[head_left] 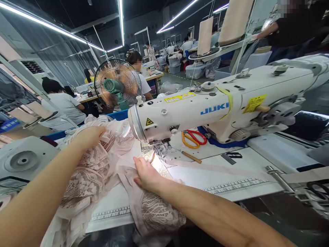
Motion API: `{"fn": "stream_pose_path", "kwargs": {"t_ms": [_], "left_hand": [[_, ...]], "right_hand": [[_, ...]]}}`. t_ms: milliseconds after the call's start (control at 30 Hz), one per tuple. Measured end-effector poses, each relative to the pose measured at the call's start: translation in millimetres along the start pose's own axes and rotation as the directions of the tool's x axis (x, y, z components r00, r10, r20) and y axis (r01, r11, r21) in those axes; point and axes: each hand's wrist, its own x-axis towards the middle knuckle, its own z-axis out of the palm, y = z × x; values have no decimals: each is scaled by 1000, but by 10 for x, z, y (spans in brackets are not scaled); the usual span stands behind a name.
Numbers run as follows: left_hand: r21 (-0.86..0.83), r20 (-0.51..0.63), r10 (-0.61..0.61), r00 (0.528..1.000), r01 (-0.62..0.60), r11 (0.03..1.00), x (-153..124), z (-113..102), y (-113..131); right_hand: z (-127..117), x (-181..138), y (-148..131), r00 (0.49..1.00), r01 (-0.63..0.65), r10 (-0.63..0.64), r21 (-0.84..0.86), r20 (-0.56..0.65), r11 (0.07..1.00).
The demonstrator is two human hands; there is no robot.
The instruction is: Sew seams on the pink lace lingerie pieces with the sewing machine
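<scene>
A white JUKI sewing machine [216, 109] stands on the white table [231, 178], its needle and presser foot [158, 147] over pale pink lace fabric [97, 171]. My right hand [146, 175] lies flat on the fabric just in front of the presser foot, fingers stretched toward the needle. My left hand [89, 135] rests on the bunched lace behind and left of the needle, fingers curled over the cloth. A thin pink strip of fabric [218, 168] runs from the foot to the right across the table.
Orange and red scissors [194, 138] and a small wooden-handled tool [191, 157] lie under the machine arm. A standing fan [117, 84] is behind the table. Other people sit at machines at left and in the back. Printed rulers [236, 187] mark the table edge.
</scene>
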Motion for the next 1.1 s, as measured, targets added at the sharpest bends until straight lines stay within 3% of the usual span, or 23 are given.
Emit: {"fn": "stream_pose_path", "kwargs": {"t_ms": [100, 200, 333, 433, 533, 600, 733, 900, 967, 1000, 1067, 1100], "left_hand": [[119, -26, 77, 997, -74, 990, 88, -62, 38], [165, 3, 142, 990, -141, 976, 68, 19, 109], [177, -15, 196, 980, -190, 966, -266, 252, 227], [185, -77, 234, 969, -216, 959, -738, 577, 262], [90, 40, 340, 939, -343, 935, -1203, 1046, 176], [49, 112, 359, 927, -365, 930, -1419, 1356, 66], [73, 67, 308, 949, -312, 947, -1569, 1698, -108], [-33, 42, 272, 961, -270, 962, -1452, 1651, -105], [-61, 8, 247, 969, -246, 967, -1388, 1599, -109], [-68, -5, 235, 972, -235, 970, -1357, 1577, -120], [-78, -20, 209, 978, -210, 974, -1298, 1538, -149], [-83, -25, 194, 981, -196, 977, -1267, 1520, -161]], "right_hand": [[4, -15, -3, 999, 27, -28, -33, -31, 999], [11, -45, -8, 996, 59, -64, -77, -56, 995], [-16, -70, -39, 985, 98, -127, -229, -115, 968], [-119, -49, -75, 980, 115, -161, -327, -116, 938], [-303, -76, -100, 985, 93, -140, -372, -103, 924], [-420, -185, -103, 992, 41, -87, -401, -96, 915], [-473, -611, -71, 994, -25, 70, -432, 88, 901], [-458, -1307, -84, 979, 86, -6, -387, 203, 918], [-602, -1687, -107, 957, 211, -143, -266, 251, 941], [-717, -1915, -105, 959, 232, -193, -180, 208, 956], [-1018, -2435, -47, 962, 223, -204, -90, 182, 971], [-1195, -2709, 11, 965, 223, -196, -145, 176, 964]]}}
